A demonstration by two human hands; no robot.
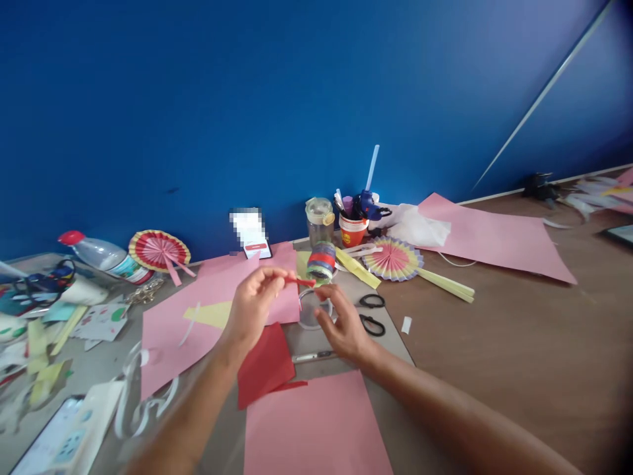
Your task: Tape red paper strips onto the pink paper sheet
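**Pinching a narrow red paper strip (299,282) in the left hand (254,300), free end at the right hand (342,324)**

Left: thumb and fingertips pressed together on the strip's left end, mid-frame. Right: fingers curled, thumb and index apart, tips just beside the strip's free end. Contact there: cannot tell.

Key relation: strip's long axis runs left to right, dipping slightly rightward, bridging the gap between the hands. Left has the grip; right is nearer the free end.

Just below the hands, centre: a slim white-and-black pen-like tool (311,357) and a flat red paper sheet (267,363). Bottom centre: a flat pink paper sheet (314,429). Right of the right hand: black-looped scissors (372,307), blades hidden.

Just above the hands: a stack of multicoloured tape rolls (321,262). Right of centre: a pleated pink, yellow and lilac paper fan (393,258) with a yellow handle.

Upper left: a clear plastic bottle with a red cap (106,257), lying tilted, beside a red-and-cream pleated paper fan (158,249). Top: plain blue wall (297,99).
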